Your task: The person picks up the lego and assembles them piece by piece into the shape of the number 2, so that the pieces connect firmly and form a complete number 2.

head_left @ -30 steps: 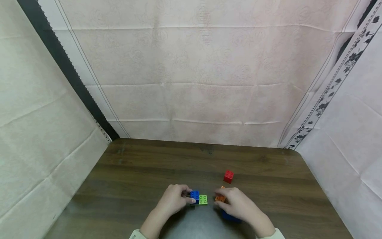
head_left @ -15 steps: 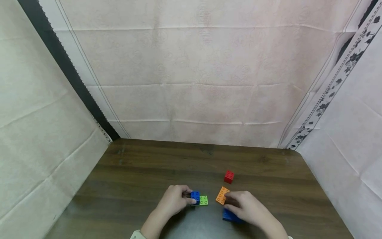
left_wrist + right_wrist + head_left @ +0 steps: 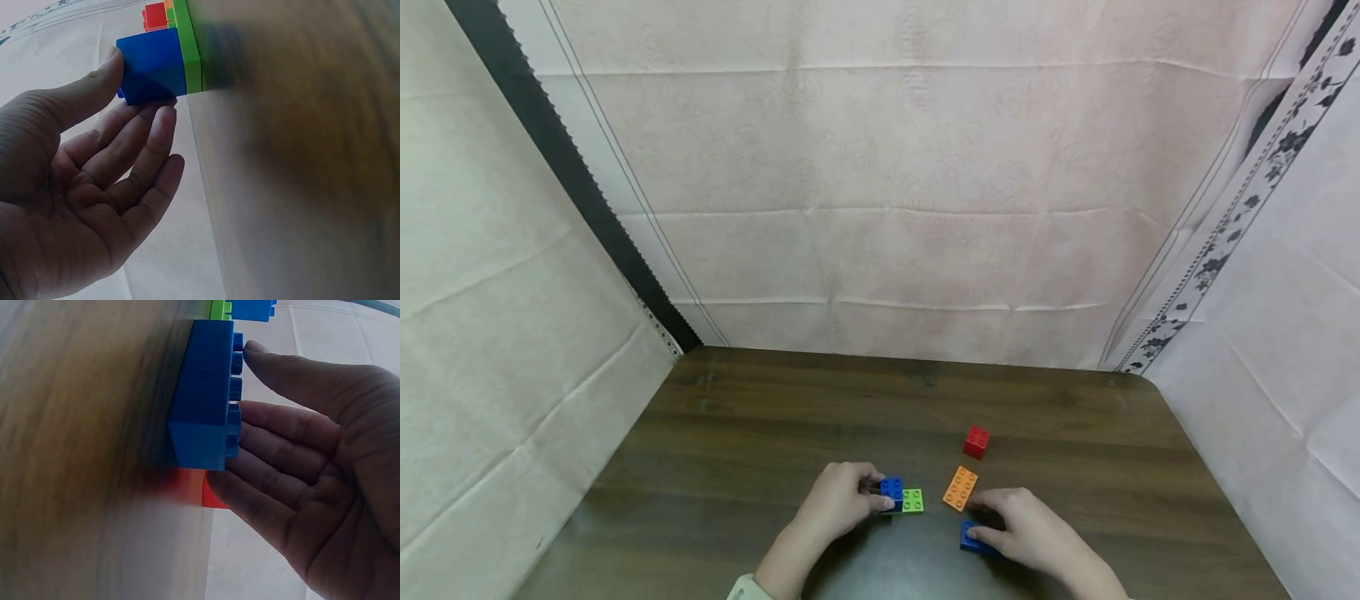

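My left hand (image 3: 841, 500) pinches a square blue toy brick (image 3: 153, 65) between thumb and fingers. That brick stands on the left part of a thin light-green brick (image 3: 913, 501), whose bare studs show to the right. Over a longer blue brick (image 3: 203, 378) lying on the table is my right hand (image 3: 1030, 527), fingers loosely bent and spread. Its thumb tip is right at the studs in the right wrist view, and the other fingers reach past the far side. Just beyond them lies an orange brick (image 3: 960, 488), apart from the hand's grasp.
A red brick (image 3: 976, 442) sits farther back, behind the orange one. The dark wooden table (image 3: 775, 417) ends at a pale cloth hanging (image 3: 887, 250), with more cloth at both sides.
My right hand has left the orange brick, moving right and toward me to the long blue brick. The orange brick now shows fully. My left hand stays on its blue brick.
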Demonstrator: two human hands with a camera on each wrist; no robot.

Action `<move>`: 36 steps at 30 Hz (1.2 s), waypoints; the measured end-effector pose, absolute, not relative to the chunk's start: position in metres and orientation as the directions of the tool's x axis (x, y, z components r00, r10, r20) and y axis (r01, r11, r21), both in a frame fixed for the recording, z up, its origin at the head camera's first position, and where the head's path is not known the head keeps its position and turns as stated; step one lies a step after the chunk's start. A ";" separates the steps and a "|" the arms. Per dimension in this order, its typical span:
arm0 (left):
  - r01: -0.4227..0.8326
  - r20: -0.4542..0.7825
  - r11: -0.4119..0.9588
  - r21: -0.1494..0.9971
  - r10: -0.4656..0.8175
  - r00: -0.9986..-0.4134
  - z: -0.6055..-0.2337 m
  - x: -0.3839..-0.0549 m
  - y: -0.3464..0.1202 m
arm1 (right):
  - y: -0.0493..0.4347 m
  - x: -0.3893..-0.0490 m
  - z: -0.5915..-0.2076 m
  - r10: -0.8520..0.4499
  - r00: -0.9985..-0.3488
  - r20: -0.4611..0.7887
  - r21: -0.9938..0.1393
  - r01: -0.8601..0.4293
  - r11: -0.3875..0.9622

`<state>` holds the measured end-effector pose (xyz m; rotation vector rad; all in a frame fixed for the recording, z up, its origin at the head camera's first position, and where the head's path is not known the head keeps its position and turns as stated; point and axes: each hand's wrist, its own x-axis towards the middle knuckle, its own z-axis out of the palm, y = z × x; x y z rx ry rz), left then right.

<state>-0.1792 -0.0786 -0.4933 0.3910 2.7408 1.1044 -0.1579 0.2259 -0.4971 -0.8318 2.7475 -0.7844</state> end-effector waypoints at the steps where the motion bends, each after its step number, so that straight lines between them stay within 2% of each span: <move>1: 0.180 -0.052 0.693 0.698 0.300 -0.953 -0.493 -0.179 -0.079 | 0.226 -0.158 -0.497 -0.557 -0.830 -0.006 -0.531 -0.470 0.705; 10: 0.182 -0.051 0.689 0.701 0.304 -0.951 -0.493 -0.179 -0.079 | 0.226 -0.153 -0.499 -0.565 -0.825 -0.032 -0.570 -0.449 0.688; 21: 0.187 -0.042 0.685 0.704 0.302 -0.952 -0.493 -0.179 -0.080 | 0.223 -0.149 -0.504 -0.542 -0.829 -0.138 -0.519 -0.405 0.752; 36: 0.192 -0.044 0.687 0.701 0.311 -0.949 -0.494 -0.180 -0.081 | 0.229 -0.152 -0.503 -0.580 -0.810 -0.089 -0.513 -0.462 0.723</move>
